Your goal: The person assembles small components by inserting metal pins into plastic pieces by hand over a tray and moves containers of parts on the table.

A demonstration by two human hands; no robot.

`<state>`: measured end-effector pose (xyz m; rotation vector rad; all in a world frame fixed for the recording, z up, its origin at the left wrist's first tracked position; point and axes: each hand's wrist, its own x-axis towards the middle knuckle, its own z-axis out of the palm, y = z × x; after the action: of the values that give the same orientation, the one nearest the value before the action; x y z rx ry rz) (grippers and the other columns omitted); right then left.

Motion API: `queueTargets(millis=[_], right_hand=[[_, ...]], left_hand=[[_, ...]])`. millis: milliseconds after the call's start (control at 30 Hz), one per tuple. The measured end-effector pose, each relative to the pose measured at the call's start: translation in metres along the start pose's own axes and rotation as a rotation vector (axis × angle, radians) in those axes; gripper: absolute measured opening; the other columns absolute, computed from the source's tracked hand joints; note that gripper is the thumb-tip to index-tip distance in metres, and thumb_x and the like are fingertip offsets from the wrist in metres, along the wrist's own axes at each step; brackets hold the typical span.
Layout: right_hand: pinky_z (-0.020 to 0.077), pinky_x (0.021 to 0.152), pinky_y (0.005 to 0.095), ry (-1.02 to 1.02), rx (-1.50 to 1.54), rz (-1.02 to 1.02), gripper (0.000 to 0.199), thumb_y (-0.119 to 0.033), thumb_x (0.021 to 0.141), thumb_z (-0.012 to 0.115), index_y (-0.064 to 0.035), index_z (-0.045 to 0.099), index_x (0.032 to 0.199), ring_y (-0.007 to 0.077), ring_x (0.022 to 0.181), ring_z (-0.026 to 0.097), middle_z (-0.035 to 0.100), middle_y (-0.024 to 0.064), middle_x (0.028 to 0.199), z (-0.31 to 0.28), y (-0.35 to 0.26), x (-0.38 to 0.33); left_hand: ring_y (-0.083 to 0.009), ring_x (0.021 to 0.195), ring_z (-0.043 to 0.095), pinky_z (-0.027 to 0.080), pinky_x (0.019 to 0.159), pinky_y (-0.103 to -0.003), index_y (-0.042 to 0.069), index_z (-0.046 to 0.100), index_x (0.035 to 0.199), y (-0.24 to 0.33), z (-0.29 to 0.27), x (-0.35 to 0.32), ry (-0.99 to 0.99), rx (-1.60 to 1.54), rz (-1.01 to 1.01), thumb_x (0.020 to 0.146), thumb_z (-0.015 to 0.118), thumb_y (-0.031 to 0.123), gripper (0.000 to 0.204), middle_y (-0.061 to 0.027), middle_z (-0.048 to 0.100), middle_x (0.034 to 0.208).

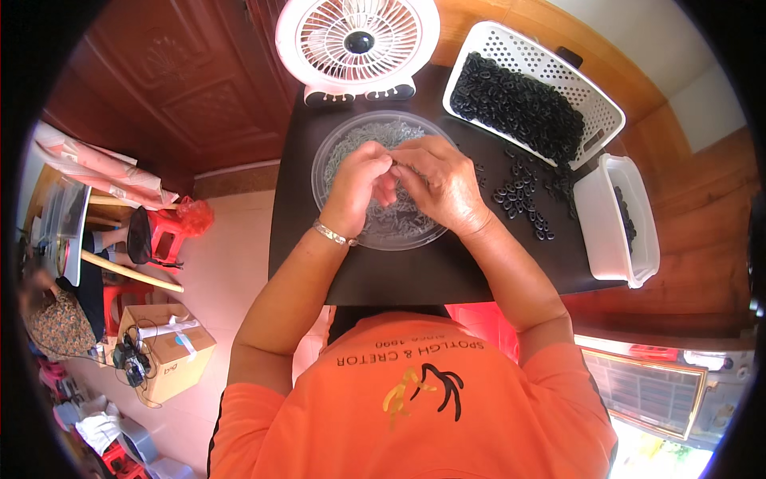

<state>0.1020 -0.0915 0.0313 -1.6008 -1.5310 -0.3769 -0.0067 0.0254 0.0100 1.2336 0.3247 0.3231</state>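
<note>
Both hands (399,180) pinching perhaps one small grey piece over clear round dish (327,156).

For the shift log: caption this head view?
Both hands meet over a clear bowl of grey parts beside loose black pieces.

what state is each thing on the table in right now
left hand: fingers pinched shut, over the clear bowl
right hand: fingers curled, meeting the left
clear bowl: holds grey pieces
white basket: partly full of black pieces
white tub: open
fan: upright
</note>
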Motion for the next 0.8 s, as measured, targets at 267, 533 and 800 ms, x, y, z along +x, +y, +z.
queueTargets(millis=[267,533,800], right_hand=[[0.0504,0.071,0.0348,-0.011,0.209,0.098,0.021,-0.003,0.071,0.069,-0.0067,0.066,0.091,0.0265,0.082,0.062,0.065,0.0084,0.087,0.004,0.011,-0.004],[0.0477,0.077,0.0379,-0.364,-0.098,0.092,0.02,-0.014,0.072,0.069,-0.0079,0.066,0.091,0.0285,0.087,0.058,0.061,0.009,0.088,-0.008,0.014,-0.006],[0.0472,0.07,0.0384,-0.46,-0.195,0.115,0.013,-0.015,0.073,0.066,-0.0067,0.063,0.083,0.0287,0.08,0.057,0.058,0.0082,0.079,0.005,0.021,-0.013]], left_hand=[[-0.0104,0.054,0.052,0.041,0.051,-0.022,0.007,0.053,0.082,0.001,-0.005,0.004,-0.051,0.017,0.027,0.086,0.048,0.019,0.014,-0.0011,0.053,0.065],[-0.0122,0.051,0.051,0.039,0.048,-0.023,0.005,0.053,0.079,0.01,-0.019,0.006,0.155,-0.06,0.097,0.084,0.048,0.016,0.013,-0.0013,0.051,0.062],[-0.0124,0.052,0.051,0.039,0.049,-0.023,0.005,0.051,0.078,0.012,-0.019,0.006,0.17,-0.027,0.132,0.083,0.047,0.017,0.013,-0.0016,0.05,0.063]])
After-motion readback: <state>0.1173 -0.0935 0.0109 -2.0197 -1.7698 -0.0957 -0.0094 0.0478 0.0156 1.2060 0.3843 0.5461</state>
